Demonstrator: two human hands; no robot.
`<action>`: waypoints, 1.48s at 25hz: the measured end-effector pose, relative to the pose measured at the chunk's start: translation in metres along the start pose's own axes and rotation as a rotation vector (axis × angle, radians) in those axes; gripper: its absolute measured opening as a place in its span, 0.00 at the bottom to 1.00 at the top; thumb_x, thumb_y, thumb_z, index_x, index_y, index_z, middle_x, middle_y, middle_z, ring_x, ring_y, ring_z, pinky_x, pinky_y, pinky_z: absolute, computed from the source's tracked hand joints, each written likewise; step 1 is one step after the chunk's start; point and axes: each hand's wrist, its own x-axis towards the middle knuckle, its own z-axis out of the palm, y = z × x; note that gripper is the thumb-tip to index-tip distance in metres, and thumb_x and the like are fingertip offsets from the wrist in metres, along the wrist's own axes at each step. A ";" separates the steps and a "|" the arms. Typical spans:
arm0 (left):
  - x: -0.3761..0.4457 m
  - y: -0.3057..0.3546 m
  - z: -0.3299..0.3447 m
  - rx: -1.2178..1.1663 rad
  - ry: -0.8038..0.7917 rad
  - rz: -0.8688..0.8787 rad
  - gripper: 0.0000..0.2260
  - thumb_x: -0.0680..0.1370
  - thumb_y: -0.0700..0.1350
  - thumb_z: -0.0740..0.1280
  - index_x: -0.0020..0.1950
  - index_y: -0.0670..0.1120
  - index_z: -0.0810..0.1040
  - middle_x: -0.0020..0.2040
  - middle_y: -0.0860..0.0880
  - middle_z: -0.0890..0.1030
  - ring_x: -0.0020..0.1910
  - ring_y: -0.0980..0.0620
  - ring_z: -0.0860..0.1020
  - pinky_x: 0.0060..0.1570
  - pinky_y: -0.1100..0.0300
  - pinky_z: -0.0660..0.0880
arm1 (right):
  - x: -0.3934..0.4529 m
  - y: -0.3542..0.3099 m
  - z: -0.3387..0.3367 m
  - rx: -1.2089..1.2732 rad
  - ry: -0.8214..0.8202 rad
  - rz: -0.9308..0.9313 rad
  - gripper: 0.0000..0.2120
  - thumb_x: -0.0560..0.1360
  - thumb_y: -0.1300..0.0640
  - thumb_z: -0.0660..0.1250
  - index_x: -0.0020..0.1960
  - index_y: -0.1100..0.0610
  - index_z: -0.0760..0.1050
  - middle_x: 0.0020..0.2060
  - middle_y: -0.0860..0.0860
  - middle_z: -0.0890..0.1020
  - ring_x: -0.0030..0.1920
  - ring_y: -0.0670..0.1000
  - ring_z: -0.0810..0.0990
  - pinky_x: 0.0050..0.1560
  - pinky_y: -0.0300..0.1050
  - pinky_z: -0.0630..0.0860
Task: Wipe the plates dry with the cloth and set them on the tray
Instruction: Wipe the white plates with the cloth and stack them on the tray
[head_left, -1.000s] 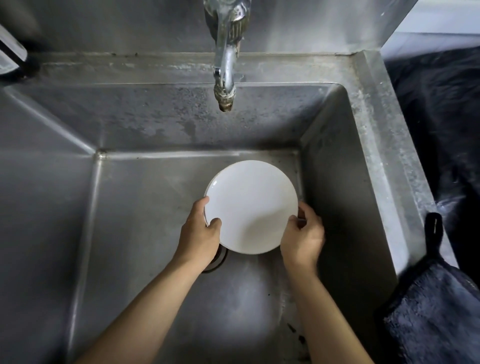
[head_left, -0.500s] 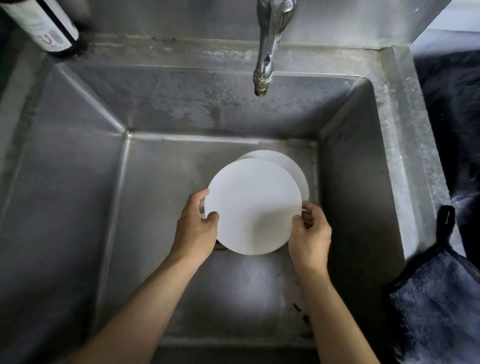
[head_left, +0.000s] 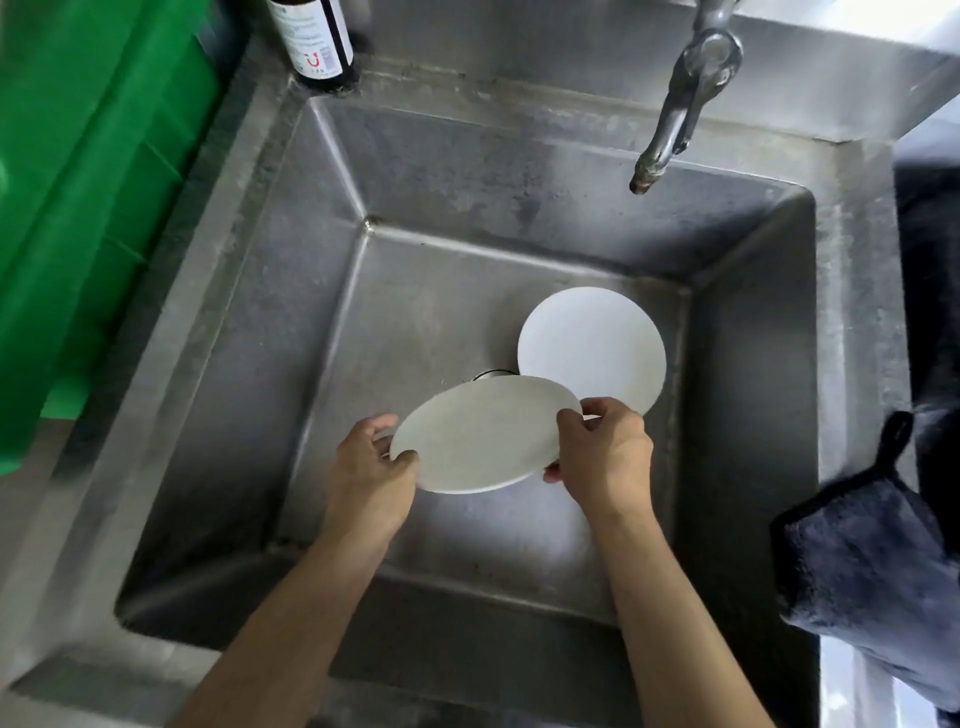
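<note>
- Counting the plates, I see two, both white and round.
- One plate, the lifted plate (head_left: 480, 436), is up above the sink floor and tilted, its right side higher.
- My left hand (head_left: 370, 470) pinches its left edge, thumb on top and fingers under.
- My right hand (head_left: 605, 457) pinches its right edge, fingers curled round the rim.
- The other plate (head_left: 597, 343) lies flat on the floor of the sink (head_left: 415, 312), near the back right corner, partly behind the lifted one.
- I see one drain (head_left: 488, 374), just peeking out behind the lifted plate.
- One tap (head_left: 680, 98) hangs over the sink's back right side.
- One dark cloth (head_left: 862, 561) hangs over the sink's right edge, near the front corner.
- One bottle (head_left: 317, 41) stands on the back left corner of the sink's rim.
- One green bin (head_left: 88, 182) sits beside the sink's left edge.
</note>
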 end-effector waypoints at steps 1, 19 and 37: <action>-0.001 -0.002 -0.004 -0.017 -0.006 -0.013 0.22 0.74 0.31 0.65 0.66 0.45 0.76 0.58 0.46 0.83 0.56 0.47 0.82 0.60 0.50 0.78 | -0.004 -0.002 0.000 -0.008 -0.010 0.019 0.09 0.80 0.59 0.62 0.59 0.57 0.75 0.36 0.51 0.83 0.22 0.46 0.81 0.18 0.33 0.68; -0.081 0.067 -0.004 -0.687 -0.058 -0.209 0.11 0.84 0.55 0.59 0.52 0.53 0.79 0.46 0.55 0.85 0.47 0.52 0.84 0.37 0.56 0.81 | -0.106 0.029 -0.050 0.378 -0.017 0.033 0.14 0.78 0.63 0.69 0.61 0.55 0.71 0.51 0.53 0.83 0.38 0.47 0.87 0.35 0.41 0.82; -0.177 0.104 -0.018 -0.371 -0.135 0.068 0.21 0.81 0.60 0.64 0.70 0.53 0.75 0.61 0.51 0.82 0.56 0.49 0.81 0.48 0.57 0.78 | -0.076 0.110 -0.211 -0.839 0.081 -0.268 0.38 0.78 0.51 0.68 0.82 0.42 0.55 0.83 0.51 0.53 0.83 0.54 0.49 0.80 0.60 0.52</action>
